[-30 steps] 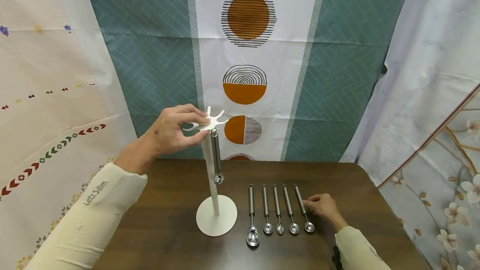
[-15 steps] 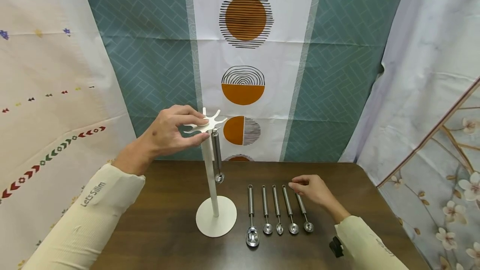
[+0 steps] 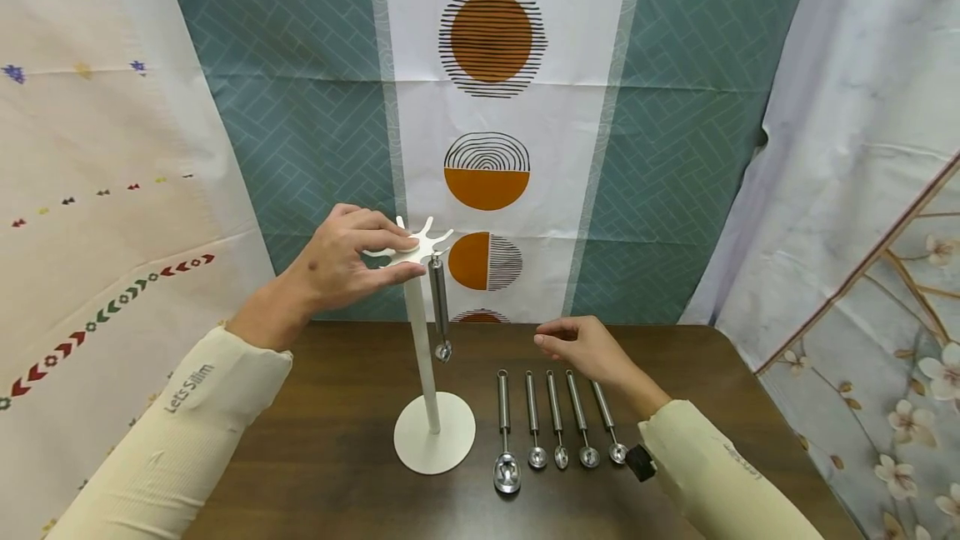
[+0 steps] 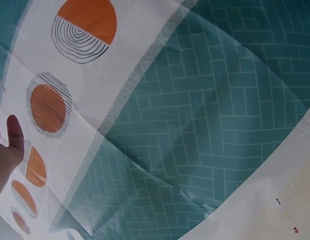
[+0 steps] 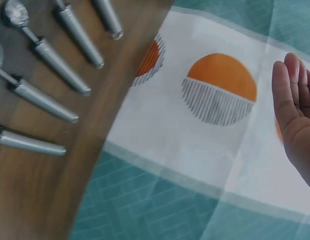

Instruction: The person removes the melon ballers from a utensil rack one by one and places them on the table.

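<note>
A white utensil stand (image 3: 422,348) has a round base and a top ring of curved hooks. My left hand (image 3: 348,252) pinches the top, fingers above and thumb below. A small steel scoop (image 3: 440,307) hangs from a hook just right of the thumb. My right hand (image 3: 588,348) is raised over the back of the table with nothing in it; its fingers look fairly straight in the right wrist view. Below it lies a row of steel-handled tools: a large oval scoop (image 3: 507,473) at the left, then several smaller scoops (image 3: 537,457), handles pointing away.
The dark wooden table (image 3: 315,440) ends at a patterned curtain (image 3: 315,107) close behind the stand. Fabric hangs on both sides, with a floral cloth (image 3: 900,407) at the right. A black strap piece (image 3: 641,462) sits at the right wrist.
My right hand has risen from beside the rightmost scoop and moved left over the table. The stand's hook top has turned a little, carrying the hanging scoop slightly right, while my left hand stays on it.
</note>
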`<control>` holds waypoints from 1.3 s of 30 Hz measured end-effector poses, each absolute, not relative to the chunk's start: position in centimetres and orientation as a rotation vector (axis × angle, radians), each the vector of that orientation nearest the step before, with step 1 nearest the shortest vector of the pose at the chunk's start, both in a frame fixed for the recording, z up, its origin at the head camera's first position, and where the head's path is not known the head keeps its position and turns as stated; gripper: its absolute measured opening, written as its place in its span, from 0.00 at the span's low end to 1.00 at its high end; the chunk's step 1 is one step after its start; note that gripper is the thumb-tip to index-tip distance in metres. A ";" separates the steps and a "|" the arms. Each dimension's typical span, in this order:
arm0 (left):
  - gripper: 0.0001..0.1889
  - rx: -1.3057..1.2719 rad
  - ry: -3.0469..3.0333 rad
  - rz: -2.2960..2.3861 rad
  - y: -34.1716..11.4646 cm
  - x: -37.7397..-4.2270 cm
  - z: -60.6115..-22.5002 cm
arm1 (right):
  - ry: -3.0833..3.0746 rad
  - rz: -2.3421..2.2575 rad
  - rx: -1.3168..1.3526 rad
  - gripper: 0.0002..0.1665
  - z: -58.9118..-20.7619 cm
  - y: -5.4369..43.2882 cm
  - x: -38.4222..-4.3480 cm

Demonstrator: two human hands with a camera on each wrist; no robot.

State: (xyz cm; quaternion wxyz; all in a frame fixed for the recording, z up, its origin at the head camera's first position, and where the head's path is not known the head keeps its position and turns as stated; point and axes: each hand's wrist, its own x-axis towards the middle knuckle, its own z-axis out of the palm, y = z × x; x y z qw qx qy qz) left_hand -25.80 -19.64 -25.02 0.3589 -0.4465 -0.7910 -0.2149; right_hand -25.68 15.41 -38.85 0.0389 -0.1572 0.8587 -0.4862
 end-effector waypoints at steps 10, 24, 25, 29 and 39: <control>0.38 -1.148 -2.091 -0.574 -19.8 -25.7 -24.9 | 2.601 -1.509 -0.703 0.19 -36.6 12.4 -26.2; 0.36 -1.138 -2.130 -0.551 -19.7 -25.6 -24.8 | 2.451 -1.582 -0.924 0.21 -33.9 6.2 -26.2; 0.36 -1.133 -2.132 -0.548 -19.7 -25.6 -24.8 | 2.442 -1.587 -0.942 0.21 -33.8 5.9 -26.2; 0.37 -1.119 -2.140 -0.553 -19.6 -25.6 -25.0 | 2.381 -1.606 -1.025 0.21 -33.7 4.9 -26.2; 0.38 -1.119 -2.122 -0.559 -19.6 -25.6 -25.1 | 2.427 -1.562 -1.044 0.12 -33.7 4.1 -25.9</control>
